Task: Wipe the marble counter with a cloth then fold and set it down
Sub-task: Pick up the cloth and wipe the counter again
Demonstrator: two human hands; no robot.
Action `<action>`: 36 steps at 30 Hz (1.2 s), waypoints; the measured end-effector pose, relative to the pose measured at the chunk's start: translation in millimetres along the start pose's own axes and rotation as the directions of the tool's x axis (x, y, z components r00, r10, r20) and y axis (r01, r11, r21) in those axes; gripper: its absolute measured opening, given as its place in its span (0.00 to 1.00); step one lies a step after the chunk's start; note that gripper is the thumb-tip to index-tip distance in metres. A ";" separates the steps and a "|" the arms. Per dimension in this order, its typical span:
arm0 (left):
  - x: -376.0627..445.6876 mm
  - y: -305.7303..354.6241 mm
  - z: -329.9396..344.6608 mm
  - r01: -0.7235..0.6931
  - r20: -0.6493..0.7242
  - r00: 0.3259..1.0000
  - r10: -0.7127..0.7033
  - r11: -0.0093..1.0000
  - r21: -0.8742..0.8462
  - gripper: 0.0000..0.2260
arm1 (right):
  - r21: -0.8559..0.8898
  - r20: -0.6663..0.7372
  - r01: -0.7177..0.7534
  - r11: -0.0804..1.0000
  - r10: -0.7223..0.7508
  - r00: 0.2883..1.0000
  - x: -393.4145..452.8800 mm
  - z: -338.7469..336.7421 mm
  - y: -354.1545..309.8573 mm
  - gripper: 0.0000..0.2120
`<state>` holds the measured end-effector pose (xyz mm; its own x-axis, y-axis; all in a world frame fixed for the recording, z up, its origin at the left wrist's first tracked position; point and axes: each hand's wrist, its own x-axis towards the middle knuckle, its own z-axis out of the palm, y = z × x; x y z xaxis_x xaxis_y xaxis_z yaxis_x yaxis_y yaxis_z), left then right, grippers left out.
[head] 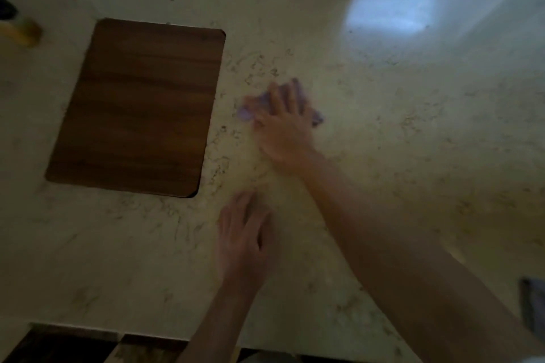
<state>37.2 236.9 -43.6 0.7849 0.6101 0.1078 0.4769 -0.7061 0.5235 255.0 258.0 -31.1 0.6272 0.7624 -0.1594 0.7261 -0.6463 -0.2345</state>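
A pale marble counter [398, 132] with faint dark veins fills the view. My right hand [284, 124] lies flat on a small lilac cloth [247, 110] near the counter's middle, fingers spread over it and pressing it down. The cloth shows only at the edges of the hand, and both are blurred. My left hand [243, 233] rests palm down on the bare counter nearer to me, fingers slightly apart, holding nothing.
A dark wooden cutting board [141, 106] lies flat to the left of the cloth. A blurred yellow object [23, 32] sits at the far left edge. A grey cloth-like thing [532, 306] shows at the right edge. The counter's front edge [88, 328] runs along the bottom.
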 end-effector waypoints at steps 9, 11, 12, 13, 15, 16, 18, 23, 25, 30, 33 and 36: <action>-60.4 7.7 -43.1 -0.235 -0.055 0.972 0.229 0.963 -0.133 0.12 | -0.072 0.138 0.588 0.805 -0.576 0.806 -162.7 39.9 22.8 0.21; -49.5 14.6 -26.5 -0.208 0.047 0.976 0.211 0.976 -0.066 0.15 | -0.178 0.056 0.320 0.931 -0.315 0.948 -184.6 30.6 92.2 0.22; -44.7 21.7 -15.3 -0.206 0.132 0.970 0.206 0.978 -0.014 0.17 | -0.213 0.023 0.144 0.966 -0.142 0.990 -190.7 21.4 133.4 0.23; -40.8 28.5 -4.2 -0.214 0.212 0.956 0.200 0.976 0.044 0.19 | -0.222 0.002 -0.033 0.975 0.035 0.999 -194.3 7.5 172.7 0.25; -36.4 37.0 10.4 -0.231 0.317 0.933 0.172 0.959 0.161 0.21 | -0.138 -0.041 -0.344 0.929 0.342 0.939 -187.6 -17.4 221.2 0.28; -35.2 39.6 13.1 -0.226 0.334 0.930 0.152 0.954 0.196 0.22 | -0.085 -0.057 -0.459 0.884 0.455 0.888 -175.4 -22.5 228.2 0.29; -35.0 40.6 14.5 -0.224 0.331 0.934 0.133 0.940 0.257 0.23 | -0.049 -0.139 -0.543 0.838 0.533 0.835 -142.2 -17.2 207.8 0.29; -34.2 45.7 14.3 -0.230 0.314 0.941 0.124 0.917 0.327 0.24 | -0.039 -0.130 -0.122 0.992 0.116 0.985 -145.8 12.6 101.0 0.23; -35.8 45.7 15.6 -0.217 0.274 0.954 0.126 0.916 0.336 0.24 | -0.008 -0.112 -0.025 1.000 0.024 0.993 -201.9 26.0 92.7 0.21; -38.2 59.2 19.7 -0.101 0.222 0.975 0.031 0.944 0.313 0.24 | -0.106 -0.114 -0.348 0.932 0.336 0.935 -278.2 2.3 236.1 0.24; -31.0 95.4 37.2 0.007 0.227 0.972 -0.064 0.970 0.242 0.25 | 0.030 -0.072 -0.645 0.764 0.645 0.761 -248.1 -24.0 284.9 0.26; -22.7 131.3 61.7 -0.055 0.292 0.956 -0.017 0.969 0.239 0.26 | 0.055 -0.055 -0.531 0.845 0.534 0.844 -231.5 -10.1 228.6 0.25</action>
<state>106.4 108.1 -29.5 0.8577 0.4909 -0.1527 0.5135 -0.8041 0.2995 278.6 -66.6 -38.1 0.9323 0.2967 -0.2067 0.2652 -0.9497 -0.1666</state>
